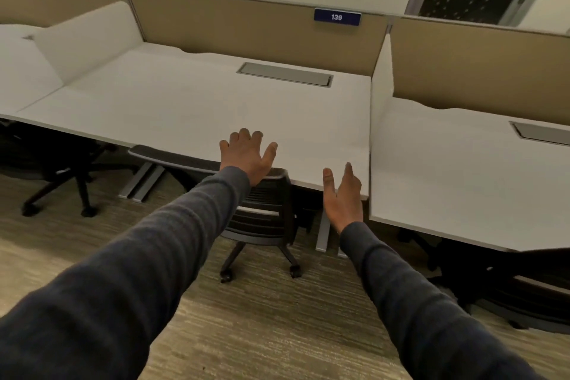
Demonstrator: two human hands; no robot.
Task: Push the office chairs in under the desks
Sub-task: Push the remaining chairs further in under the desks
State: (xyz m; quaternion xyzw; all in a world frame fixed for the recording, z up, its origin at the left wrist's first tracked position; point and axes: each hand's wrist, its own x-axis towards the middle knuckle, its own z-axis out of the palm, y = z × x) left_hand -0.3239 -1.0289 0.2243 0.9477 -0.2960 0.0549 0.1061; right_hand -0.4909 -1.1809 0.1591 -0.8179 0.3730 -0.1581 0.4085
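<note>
A black office chair (265, 213) stands at the front edge of the white desk (185, 102) labelled 139, its backrest touching the desk edge and its seat under the top. My left hand (246, 154) is spread open just above the top of the backrest, over the desk edge. My right hand (342, 194) is open, palm turned inward, to the right of the chair and apart from it. Both arms in dark sleeves reach forward.
Another black chair (58, 170) sits under the desk to the left. A dark chair (512, 281) shows partly under the right desk (462, 179). White dividers (381, 95) separate the desks. Grey desk legs (324, 231) stand beside the middle chair. Carpet lies in front.
</note>
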